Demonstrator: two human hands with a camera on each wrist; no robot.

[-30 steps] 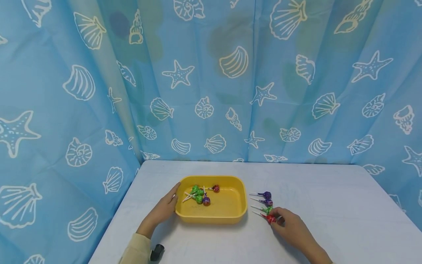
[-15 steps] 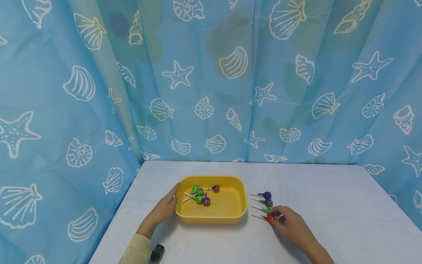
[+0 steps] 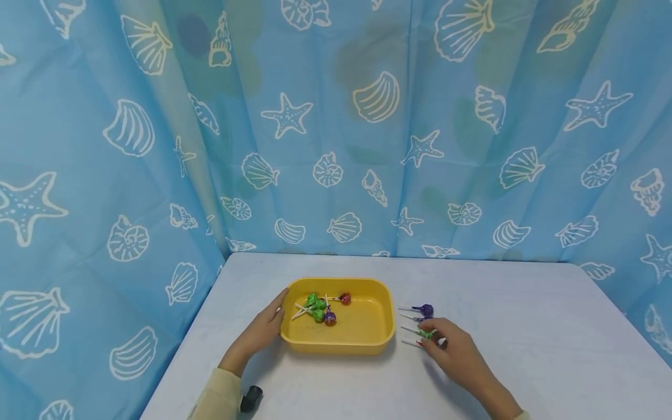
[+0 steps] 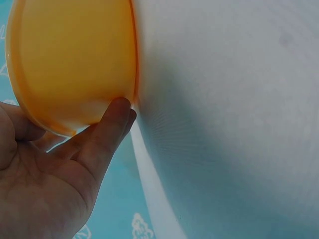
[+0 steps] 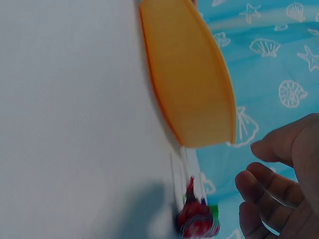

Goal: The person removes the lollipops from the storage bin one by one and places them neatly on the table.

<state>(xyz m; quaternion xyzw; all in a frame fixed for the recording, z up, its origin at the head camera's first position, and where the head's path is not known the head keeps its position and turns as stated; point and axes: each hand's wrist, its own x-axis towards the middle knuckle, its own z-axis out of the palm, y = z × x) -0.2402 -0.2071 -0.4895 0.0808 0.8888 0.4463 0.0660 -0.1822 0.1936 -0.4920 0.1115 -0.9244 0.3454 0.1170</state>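
A yellow plastic box [image 3: 338, 349] holds several green lollipops [image 3: 317, 315], a purple one [image 3: 329, 319] and a red one [image 3: 345, 298]. My left hand [image 3: 261, 331] rests against its left end, fingers fairly straight along the outer wall in the left wrist view. Right of the box, lollipops lie in a column, sticks pointing left. The back purple lollipop [image 3: 426, 310] shows fully; another purple one is partly covered. My right hand [image 3: 454, 350] hovers over the green lollipop [image 3: 426, 334] and the front red lollipop [image 5: 198, 219]. In the right wrist view its fingers are apart, holding nothing.
A white cloth-covered table [image 3: 525, 326] lies under everything. Behind and left of it hangs a blue curtain [image 3: 336, 128] with shell prints. A small black object [image 3: 252, 399] is beside my left sleeve [image 3: 217, 395].
My right hand has moved slightly back and left, now covering most of the red lollipop and part of a purple one. The red lollipop's stick has straightened. My left hand stays at the box.
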